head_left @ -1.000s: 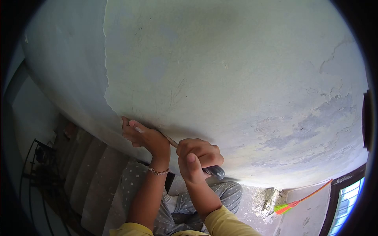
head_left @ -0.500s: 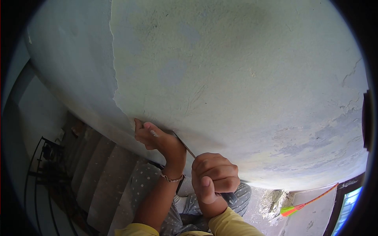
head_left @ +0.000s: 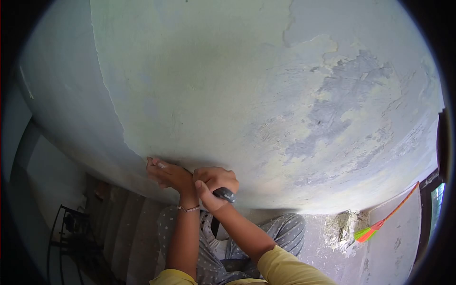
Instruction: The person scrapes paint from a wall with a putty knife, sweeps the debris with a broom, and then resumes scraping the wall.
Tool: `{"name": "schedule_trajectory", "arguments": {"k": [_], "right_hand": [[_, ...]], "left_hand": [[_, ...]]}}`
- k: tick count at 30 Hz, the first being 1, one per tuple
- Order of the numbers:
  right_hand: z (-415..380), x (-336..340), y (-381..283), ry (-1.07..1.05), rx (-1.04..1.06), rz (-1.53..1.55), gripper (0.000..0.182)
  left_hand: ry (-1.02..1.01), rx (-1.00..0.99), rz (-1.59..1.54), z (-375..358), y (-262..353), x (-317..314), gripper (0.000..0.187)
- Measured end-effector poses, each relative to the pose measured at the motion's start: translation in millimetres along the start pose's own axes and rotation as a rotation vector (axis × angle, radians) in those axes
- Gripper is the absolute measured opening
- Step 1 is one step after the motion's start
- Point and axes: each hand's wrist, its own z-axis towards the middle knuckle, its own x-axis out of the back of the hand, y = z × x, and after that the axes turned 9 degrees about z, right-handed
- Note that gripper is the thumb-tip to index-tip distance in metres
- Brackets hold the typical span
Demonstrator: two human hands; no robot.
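Note:
My right hand is closed round the dark handle of a tool, whose end sticks out below the fist. The tool's blade is hidden behind my hands. Close beside it on the left, my left hand lies against the lower part of the wall, with its fingers pointing left and a whitish smear on one finger. What it holds, if anything, cannot be made out. The wall shows pale green paint, a ragged paint edge on the left and rough grey patches on the right.
Stairs go down at the left, beside a black metal railing. My bent legs in dotted trousers are below the wall. At the right are an orange and green broom, crumbled plaster and a window.
My view has shifted to the right along the wall. My right hand has moved left and up, next to my left wrist, and the thin blade seen before is now hidden.

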Motion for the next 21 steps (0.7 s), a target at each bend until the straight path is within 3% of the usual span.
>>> {"name": "schedule_trajectory", "arguments": {"k": [3, 5, 6, 8, 16, 21], "right_hand": [[0.9, -11.6, 2.8, -0.021, 0.109, 0.053, 0.030], [-0.8, -12.7, -4.9, -0.102, 0.125, -0.024, 0.028], [3.5, -17.5, -9.7, -0.108, 0.127, -0.009, 0.028], [11.2, -26.2, -22.0, -0.189, 0.243, -0.009, 0.026], [13.9, -11.8, -9.7, -0.089, 0.028, -0.033, 0.023], [14.7, -22.6, -17.6, -0.204, 0.002, -0.129, 0.022]], "left_hand": [[-0.021, -0.150, -0.193, 1.7, -42.8, -10.3, 0.054], [-0.073, -0.079, 0.061, 8.7, -72.2, -27.0, 0.065], [-0.017, 0.038, -0.030, -5.6, 9.1, 6.3, 0.075], [0.003, 0.028, 0.006, -2.4, 15.1, 3.6, 0.075], [-0.081, 0.171, -0.084, -7.2, 45.0, 18.1, 0.076], [-0.084, 0.117, -0.100, -1.8, 42.5, 22.6, 0.075]]}}
